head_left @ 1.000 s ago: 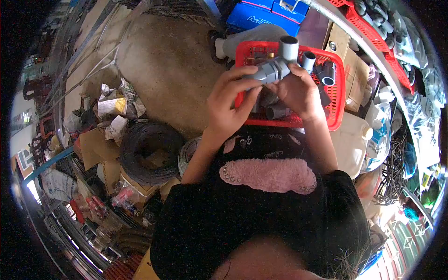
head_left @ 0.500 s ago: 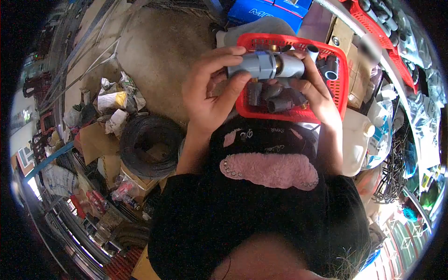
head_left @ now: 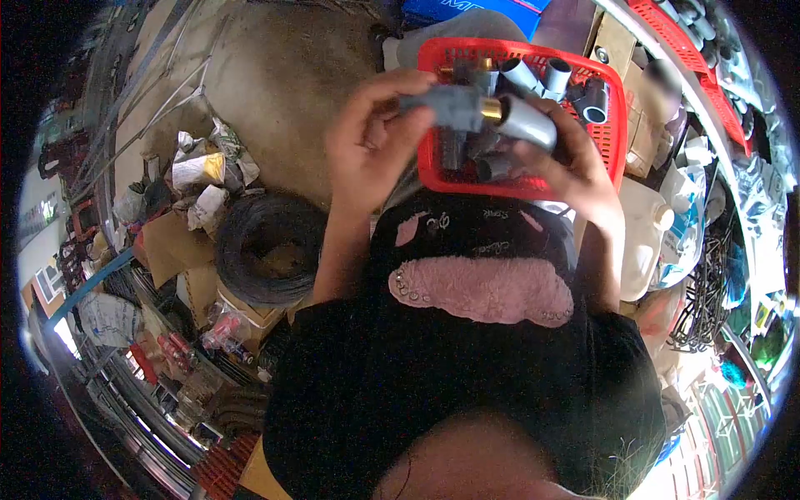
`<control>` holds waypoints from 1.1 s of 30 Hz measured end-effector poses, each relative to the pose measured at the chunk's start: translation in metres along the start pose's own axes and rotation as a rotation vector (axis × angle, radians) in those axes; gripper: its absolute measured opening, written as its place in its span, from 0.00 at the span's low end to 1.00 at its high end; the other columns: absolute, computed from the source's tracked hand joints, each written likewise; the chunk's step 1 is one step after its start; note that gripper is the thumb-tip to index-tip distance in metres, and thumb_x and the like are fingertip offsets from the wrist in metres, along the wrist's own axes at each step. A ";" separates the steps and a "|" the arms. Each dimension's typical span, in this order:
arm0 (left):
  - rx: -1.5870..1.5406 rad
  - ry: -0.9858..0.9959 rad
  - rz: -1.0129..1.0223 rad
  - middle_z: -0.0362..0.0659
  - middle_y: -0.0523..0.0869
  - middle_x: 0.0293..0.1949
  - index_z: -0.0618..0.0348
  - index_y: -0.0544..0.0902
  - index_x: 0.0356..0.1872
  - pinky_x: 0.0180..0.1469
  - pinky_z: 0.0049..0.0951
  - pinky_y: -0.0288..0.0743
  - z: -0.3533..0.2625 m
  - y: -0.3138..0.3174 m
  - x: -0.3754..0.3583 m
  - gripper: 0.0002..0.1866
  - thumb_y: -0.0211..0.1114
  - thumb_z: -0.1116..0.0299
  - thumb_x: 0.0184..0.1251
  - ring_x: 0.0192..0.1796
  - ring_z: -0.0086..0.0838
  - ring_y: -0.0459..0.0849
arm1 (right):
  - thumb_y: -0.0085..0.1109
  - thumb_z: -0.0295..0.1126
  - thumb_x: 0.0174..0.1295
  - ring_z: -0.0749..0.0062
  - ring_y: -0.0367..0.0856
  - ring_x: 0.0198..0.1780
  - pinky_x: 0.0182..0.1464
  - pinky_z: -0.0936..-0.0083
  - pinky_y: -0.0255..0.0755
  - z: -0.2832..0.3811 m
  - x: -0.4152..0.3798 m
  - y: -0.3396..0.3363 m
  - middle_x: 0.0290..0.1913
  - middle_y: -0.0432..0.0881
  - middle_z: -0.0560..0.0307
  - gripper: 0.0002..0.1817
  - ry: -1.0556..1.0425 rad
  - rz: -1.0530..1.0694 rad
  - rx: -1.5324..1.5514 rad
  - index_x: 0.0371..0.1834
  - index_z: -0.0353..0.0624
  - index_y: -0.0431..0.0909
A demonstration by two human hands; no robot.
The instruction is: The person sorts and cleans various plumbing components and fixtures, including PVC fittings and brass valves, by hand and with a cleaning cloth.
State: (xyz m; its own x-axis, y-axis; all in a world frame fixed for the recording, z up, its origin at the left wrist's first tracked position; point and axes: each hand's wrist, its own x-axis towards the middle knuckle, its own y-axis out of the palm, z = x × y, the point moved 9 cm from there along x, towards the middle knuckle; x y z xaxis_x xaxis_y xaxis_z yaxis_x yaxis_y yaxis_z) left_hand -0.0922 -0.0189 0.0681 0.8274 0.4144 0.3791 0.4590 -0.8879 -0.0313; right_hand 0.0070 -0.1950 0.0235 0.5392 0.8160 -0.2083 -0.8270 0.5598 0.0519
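Observation:
My left hand [head_left: 375, 137] pinches a grey plastic pipe fitting [head_left: 454, 110] between thumb and fingers; motion blurs it. From its right end a brass threaded end [head_left: 492, 109] sticks out. Closed round a lighter grey plastic coupling [head_left: 528, 125], my right hand [head_left: 575, 162] keeps it tilted beside that brass end. Whether the two pieces touch is hard to see. Both are over a red plastic basket [head_left: 614, 150] at my lap. Inside lie several grey fittings, among them a short tube [head_left: 520, 75] and an elbow-like piece [head_left: 593, 110], some with brass parts.
A coil of dark wire [head_left: 271, 250] and crumpled packaging [head_left: 208, 171] lie on the floor to my left. To my right stands a whitish plastic jug [head_left: 643, 237]. A blue box [head_left: 475, 10] is beyond the basket, with red crates [head_left: 667, 25] at upper right.
The right-hand coupling has tilted downward at its right end, and more brass thread shows between the pieces. The basket appears slightly higher in view.

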 end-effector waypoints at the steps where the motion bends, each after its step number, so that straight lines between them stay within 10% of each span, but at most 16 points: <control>1: -0.103 -0.123 -0.082 0.49 0.82 0.51 0.63 0.77 0.52 0.52 0.31 0.80 0.014 -0.011 -0.003 0.15 0.66 0.77 0.65 0.53 0.35 0.84 | 0.62 0.35 0.67 0.71 0.82 0.45 0.48 0.75 0.75 -0.005 -0.001 -0.006 0.49 0.82 0.50 0.26 0.021 -0.011 0.099 0.65 0.36 0.67; 6: -0.539 -0.442 -0.236 0.51 0.82 0.46 0.60 0.70 0.51 0.48 0.36 0.81 0.047 -0.016 -0.015 0.14 0.63 0.75 0.67 0.44 0.38 0.86 | 0.49 0.42 0.74 0.59 0.86 0.48 0.45 0.72 0.81 -0.025 -0.002 -0.031 0.51 0.83 0.44 0.28 0.076 -0.156 0.494 0.71 0.37 0.59; 13: -0.570 -0.505 -0.064 0.52 0.83 0.43 0.56 0.67 0.46 0.50 0.36 0.81 0.058 0.015 -0.027 0.14 0.62 0.79 0.66 0.44 0.34 0.85 | 0.56 0.43 0.70 0.62 0.87 0.46 0.39 0.79 0.83 -0.023 -0.007 -0.033 0.50 0.83 0.46 0.29 0.135 -0.226 0.353 0.67 0.35 0.64; 18: -0.465 -0.469 0.046 0.48 0.83 0.42 0.57 0.67 0.41 0.50 0.30 0.79 0.054 0.039 -0.032 0.14 0.64 0.82 0.64 0.46 0.29 0.84 | 0.55 0.59 0.67 0.85 0.71 0.21 0.22 0.88 0.61 -0.031 -0.008 -0.030 0.30 0.83 0.62 0.32 0.240 -0.223 0.190 0.59 0.43 0.71; 26: -0.498 -0.410 -0.003 0.50 0.82 0.45 0.56 0.66 0.37 0.51 0.31 0.80 0.048 0.034 -0.031 0.15 0.66 0.82 0.63 0.48 0.31 0.84 | 0.37 0.58 0.74 0.84 0.59 0.16 0.18 0.84 0.50 -0.049 -0.010 -0.032 0.20 0.73 0.60 0.31 0.251 -0.104 0.309 0.58 0.39 0.73; 33: -1.499 -0.866 -0.233 0.56 0.80 0.50 0.64 0.70 0.54 0.47 0.39 0.87 0.083 0.047 -0.053 0.16 0.60 0.68 0.71 0.47 0.44 0.85 | 0.38 0.56 0.74 0.83 0.58 0.14 0.17 0.84 0.48 -0.042 -0.009 -0.030 0.20 0.73 0.59 0.30 0.320 -0.242 0.368 0.56 0.40 0.75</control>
State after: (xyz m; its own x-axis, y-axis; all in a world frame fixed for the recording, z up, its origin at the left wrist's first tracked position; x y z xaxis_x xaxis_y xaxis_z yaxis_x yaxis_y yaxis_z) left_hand -0.0883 -0.0658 -0.0300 0.9418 0.0835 -0.3255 0.3261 0.0069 0.9453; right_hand 0.0201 -0.2246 -0.0168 0.5843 0.6052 -0.5407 -0.5441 0.7865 0.2923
